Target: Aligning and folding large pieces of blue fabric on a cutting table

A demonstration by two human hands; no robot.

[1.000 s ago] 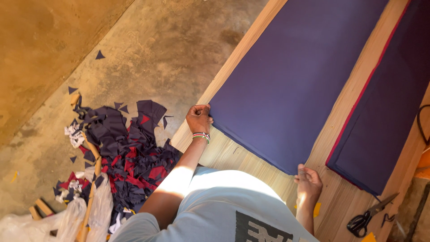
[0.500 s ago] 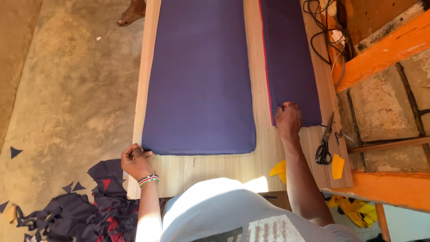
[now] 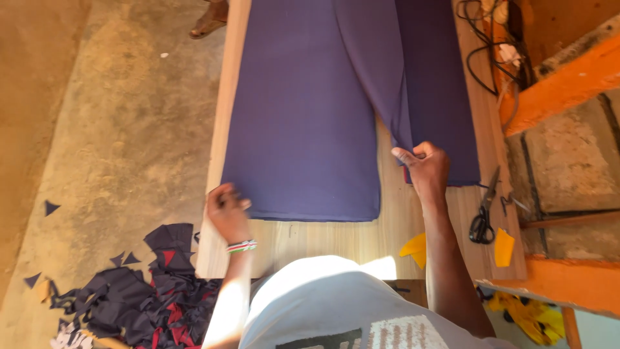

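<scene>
A long purple cloth point(image 3: 303, 123) lies flat along a wooden table point(image 3: 323, 239). My left hand point(image 3: 227, 212), with a beaded wristband, pinches the cloth's near left corner at the table's left edge. A second purple cloth point(image 3: 439, 97) with a red underside lies to the right. My right hand point(image 3: 423, 167) grips its near left corner, lifted off the table and pulled toward the first cloth.
Black scissors point(image 3: 483, 216) and yellow scraps point(image 3: 504, 247) lie near the table's right edge. Another yellow scrap point(image 3: 414, 247) sits by my right forearm. Cables point(image 3: 487, 45) are at the far right. Dark and red fabric offcuts point(image 3: 145, 294) are piled on the concrete floor. Someone's sandalled foot point(image 3: 210, 19) is at the top.
My right hand has closed on the right cloth's corner and raised it leftward, folding the cloth up. My left hand keeps hold of the left cloth's corner. The view shifted slightly.
</scene>
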